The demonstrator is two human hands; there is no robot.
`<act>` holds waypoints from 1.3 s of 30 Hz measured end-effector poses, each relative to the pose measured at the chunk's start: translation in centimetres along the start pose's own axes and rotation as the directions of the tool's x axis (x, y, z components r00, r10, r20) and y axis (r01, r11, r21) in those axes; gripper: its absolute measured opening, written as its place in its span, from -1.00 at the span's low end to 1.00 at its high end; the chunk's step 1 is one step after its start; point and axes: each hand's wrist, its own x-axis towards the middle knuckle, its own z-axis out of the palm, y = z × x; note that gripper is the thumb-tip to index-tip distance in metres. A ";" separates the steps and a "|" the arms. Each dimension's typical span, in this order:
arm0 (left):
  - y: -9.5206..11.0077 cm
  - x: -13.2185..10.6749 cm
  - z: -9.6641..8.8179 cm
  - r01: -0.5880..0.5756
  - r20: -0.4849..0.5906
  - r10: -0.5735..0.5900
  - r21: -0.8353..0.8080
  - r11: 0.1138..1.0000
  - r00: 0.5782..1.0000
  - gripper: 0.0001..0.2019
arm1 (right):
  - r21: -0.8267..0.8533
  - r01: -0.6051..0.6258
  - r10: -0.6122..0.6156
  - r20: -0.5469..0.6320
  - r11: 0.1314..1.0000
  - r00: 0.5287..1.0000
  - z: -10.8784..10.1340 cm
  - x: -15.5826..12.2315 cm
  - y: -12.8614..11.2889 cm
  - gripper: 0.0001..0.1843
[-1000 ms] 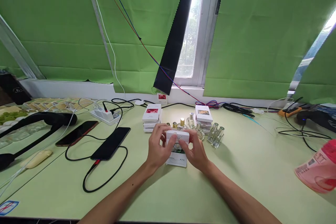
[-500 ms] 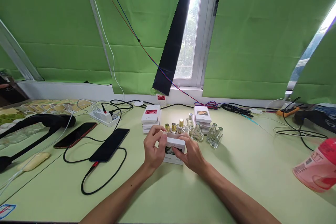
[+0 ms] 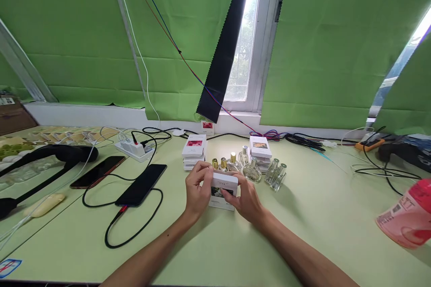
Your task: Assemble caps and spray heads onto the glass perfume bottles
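A small white carton (image 3: 223, 182) with a dark floral picture on its front stands upright on the table between my hands. My left hand (image 3: 198, 190) grips its left side, thumb up near the top corner. My right hand (image 3: 249, 198) is closed round the right side, its thumb pressed across the picture. The carton's top edge looks folded down; its back is hidden. Just behind it are several glass perfume bottles: gold-capped ones (image 3: 233, 158), a round one (image 3: 252, 172) and narrow clear ones (image 3: 278, 178) to the right.
White cartons stand in stacks at the back left (image 3: 194, 147) and back right (image 3: 260, 147). Left of my arms lie a black phone (image 3: 141, 186) on a looped cable, another phone (image 3: 97, 172) and a power strip (image 3: 134, 149). A pink container (image 3: 406, 215) stands far right.
A flap that stood up at the carton's top is now pressed down, and the top looks flat. Both hands keep their hold in nearly the same place.
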 end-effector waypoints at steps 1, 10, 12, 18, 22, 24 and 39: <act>0.0 0.0 0.0 -0.013 0.008 0.013 0.008 1.000 1.000 -0.62 | -0.001 -0.005 0.005 0.001 1.000 1.000 0.0 0.0 0.0 -0.73; -0.2 -0.4 -0.4 -0.137 0.076 0.133 0.047 0.989 0.988 -0.65 | -0.059 -0.064 0.059 -0.069 0.996 0.996 -0.4 -0.5 0.9 -0.63; -0.2 -0.6 -0.3 -0.164 0.115 0.156 0.066 0.984 0.981 -0.67 | -0.075 -0.066 0.058 -0.107 0.995 0.993 -0.8 -0.5 1.0 -0.66; -0.3 -0.9 -0.3 -0.196 0.177 0.184 0.054 0.979 0.967 -0.71 | -0.017 -0.045 0.041 -0.182 0.999 0.983 -1.8 -0.3 0.7 -0.71; -0.4 -0.9 -0.3 -0.193 0.200 0.178 0.059 0.979 0.963 -0.74 | 0.074 -0.138 0.150 -0.214 0.988 0.965 -2.2 0.1 0.1 -0.53; -0.5 -1.0 -0.3 -0.210 0.218 0.194 0.055 0.976 0.957 -0.78 | 0.110 -0.229 0.248 -0.219 0.967 0.944 -2.3 0.3 -0.2 -0.46; -0.3 -2.1 0.1 -0.386 0.323 0.372 -0.023 0.922 0.870 -0.82 | 0.326 -0.477 0.568 -0.307 0.816 0.764 -2.2 0.6 -0.3 -0.74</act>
